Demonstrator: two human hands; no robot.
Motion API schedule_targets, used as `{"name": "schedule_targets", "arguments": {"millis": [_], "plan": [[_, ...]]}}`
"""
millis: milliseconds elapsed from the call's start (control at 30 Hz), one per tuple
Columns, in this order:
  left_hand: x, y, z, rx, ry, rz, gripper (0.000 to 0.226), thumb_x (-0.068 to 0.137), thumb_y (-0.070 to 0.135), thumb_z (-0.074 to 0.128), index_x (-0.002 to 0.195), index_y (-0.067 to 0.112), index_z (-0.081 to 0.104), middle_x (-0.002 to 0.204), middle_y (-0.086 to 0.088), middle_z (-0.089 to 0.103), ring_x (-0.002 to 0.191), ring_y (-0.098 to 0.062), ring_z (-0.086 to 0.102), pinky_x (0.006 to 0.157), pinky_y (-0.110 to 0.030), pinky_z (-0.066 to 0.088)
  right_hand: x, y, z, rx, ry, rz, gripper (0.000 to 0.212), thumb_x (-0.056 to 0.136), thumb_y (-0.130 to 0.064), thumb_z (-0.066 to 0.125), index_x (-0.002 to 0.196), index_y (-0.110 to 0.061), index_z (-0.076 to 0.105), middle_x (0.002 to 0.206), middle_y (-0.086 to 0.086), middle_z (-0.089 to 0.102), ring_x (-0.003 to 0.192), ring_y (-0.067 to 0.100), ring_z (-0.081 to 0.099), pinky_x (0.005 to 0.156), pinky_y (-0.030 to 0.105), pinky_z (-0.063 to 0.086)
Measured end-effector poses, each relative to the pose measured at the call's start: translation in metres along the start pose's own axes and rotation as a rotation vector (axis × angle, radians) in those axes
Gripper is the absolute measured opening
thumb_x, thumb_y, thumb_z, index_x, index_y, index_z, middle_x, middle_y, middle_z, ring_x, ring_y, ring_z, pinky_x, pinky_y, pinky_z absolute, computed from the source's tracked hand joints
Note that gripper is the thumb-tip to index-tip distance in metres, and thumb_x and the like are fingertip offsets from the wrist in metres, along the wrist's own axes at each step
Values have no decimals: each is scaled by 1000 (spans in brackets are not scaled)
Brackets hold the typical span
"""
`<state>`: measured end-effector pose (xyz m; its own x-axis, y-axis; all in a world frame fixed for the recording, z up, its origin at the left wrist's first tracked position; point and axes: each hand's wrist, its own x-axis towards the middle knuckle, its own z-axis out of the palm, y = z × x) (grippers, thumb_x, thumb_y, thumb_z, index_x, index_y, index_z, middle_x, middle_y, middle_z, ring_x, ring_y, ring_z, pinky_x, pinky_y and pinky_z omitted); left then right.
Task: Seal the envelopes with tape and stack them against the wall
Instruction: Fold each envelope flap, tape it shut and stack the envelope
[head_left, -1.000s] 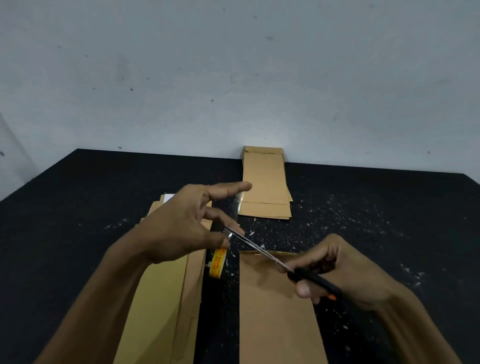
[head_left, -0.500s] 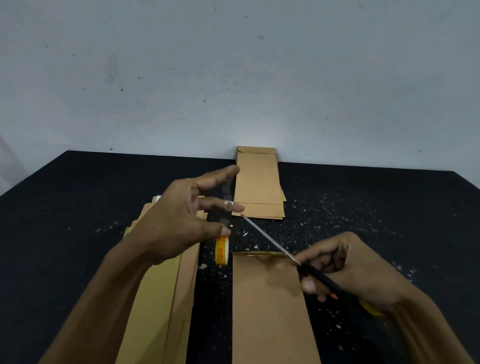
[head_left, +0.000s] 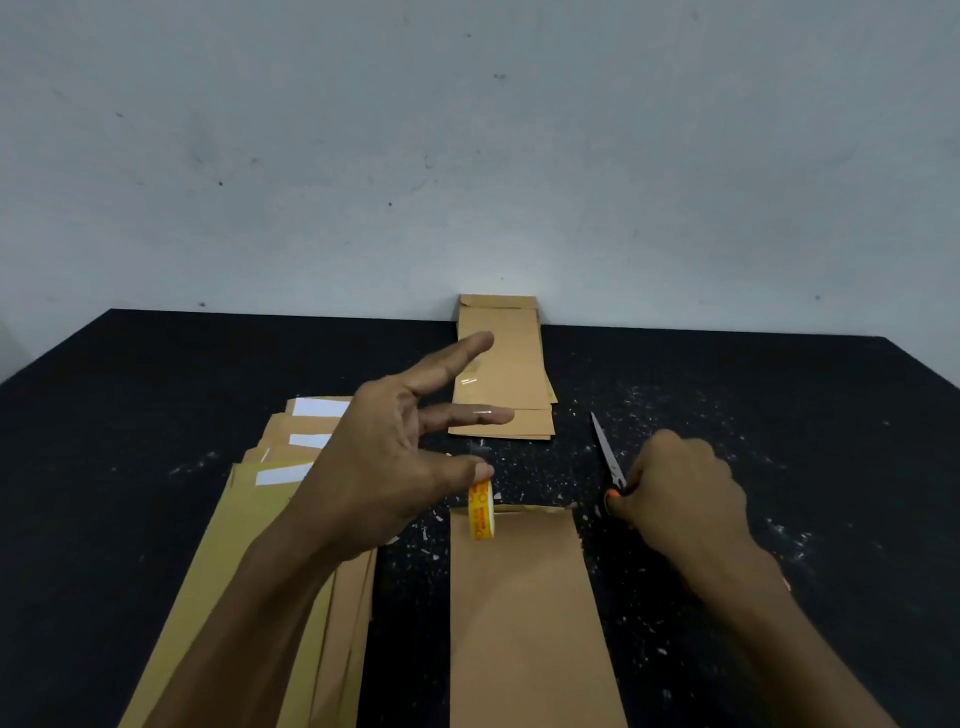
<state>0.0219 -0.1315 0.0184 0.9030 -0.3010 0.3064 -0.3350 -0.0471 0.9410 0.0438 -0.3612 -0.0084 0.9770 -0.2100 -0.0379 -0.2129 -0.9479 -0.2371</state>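
So a few sealed brown paper envelopes (head_left: 501, 364) already lay against the wall, one unsealed brown envelope (head_left: 524, 613) waited between the left hand (head_left: 384, 467), fingers spread holding clear tape, and the right hand (head_left: 680, 488) gripping scissors (head_left: 607, 457), plus a whole pile (head_left: 270, 519) left.

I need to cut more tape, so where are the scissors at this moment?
In the head view, the scissors lie right of centre on the black table, gripped by the right hand, beside the top right corner of the near envelope.
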Motion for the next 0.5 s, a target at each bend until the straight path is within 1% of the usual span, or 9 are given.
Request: {"name": "schedule_targets", "arguments": {"millis": [100, 167, 200, 233, 267, 333, 367, 433, 500], "plan": [[2, 0, 4, 6, 5, 0, 91, 75, -22, 70, 149, 23, 40, 155, 19, 37, 117, -11, 65, 76, -40, 63, -2, -2, -5, -37, -70, -5, 39, 78, -39, 82, 99, -15, 61, 98, 5, 52, 94, 28, 60, 80, 41, 54], [2, 0, 6, 25, 3, 3, 92, 75, -21, 70, 149, 25, 40, 156, 18, 36, 117, -10, 64, 76, -40, 63, -4, -1, -7, -4, -55, -55, 32, 81, -37, 80, 103, -20, 65, 99, 0, 56, 94, 22, 62, 80, 38, 54], [3, 0, 8, 31, 0, 5, 92, 76, -21, 70, 150, 25, 39, 156, 18, 35, 118, -10, 64, 75, -42, 63, -6, -1, -10, 99, -26, -113, 25, 82, -35, 79, 103, -24, 70, 97, -3, 63, 91, 16, 64, 79, 35, 55], [3, 1, 9, 35, -3, 4, 92, 76, -21, 69, 150, 25, 39, 157, 17, 35, 118, -9, 64, 73, -43, 63, -9, -2, -13, 265, -18, -188, 18, 84, -32, 79, 100, -25, 74, 90, -7, 69, 84, 9, 66, 76, 31, 56], [4, 1, 10, 39, -8, 5, 92, 76, -21, 69, 150, 26, 39, 157, 17, 34, 119, -9, 63, 71, -44, 63, -12, -5, -18, 468, -55, -260, 13, 85, -30, 79, 96, -25, 77, 80, -8, 72, 75, 3, 66, 69, 24, 55], [5, 1, 12, 48, -27, 0, 93, 76, -18, 71, 150, 27, 38, 157, 17, 33, 119, -8, 63, 69, -41, 63, -23, -15, -28, 863, -282, -355, 13, 84, -28, 76, 91, -18, 80, 71, -7, 73, 59, -3, 62, 56, 13, 45], [6, 1, 14, 50, -36, -5, 92, 76, -14, 74, 150, 28, 38, 157, 17, 33, 118, -8, 63, 70, -40, 63, -26, -19, -30, 980, -396, -376, 20, 82, -30, 74, 92, -14, 80, 75, -3, 75, 57, -4, 61, 53, 12, 42], [7, 2, 17, 48, -47, -22, 91, 75, -4, 79, 150, 30, 38, 157, 18, 33, 117, -6, 64, 73, -39, 63, -27, -24, -26, 1084, -537, -389, 29, 80, -31, 72, 94, -7, 80, 87, 6, 77, 69, 2, 65, 59, 18, 45], [7, 0, 19, 34, -52, -45, 92, 76, -4, 80, 150, 29, 37, 157, 18, 32, 117, -8, 64, 75, -40, 63, -24, -24, -18, 1166, -579, -366, 29, 77, -26, 74, 93, -2, 79, 90, 13, 77, 79, 14, 69, 68, 24, 50]]}}
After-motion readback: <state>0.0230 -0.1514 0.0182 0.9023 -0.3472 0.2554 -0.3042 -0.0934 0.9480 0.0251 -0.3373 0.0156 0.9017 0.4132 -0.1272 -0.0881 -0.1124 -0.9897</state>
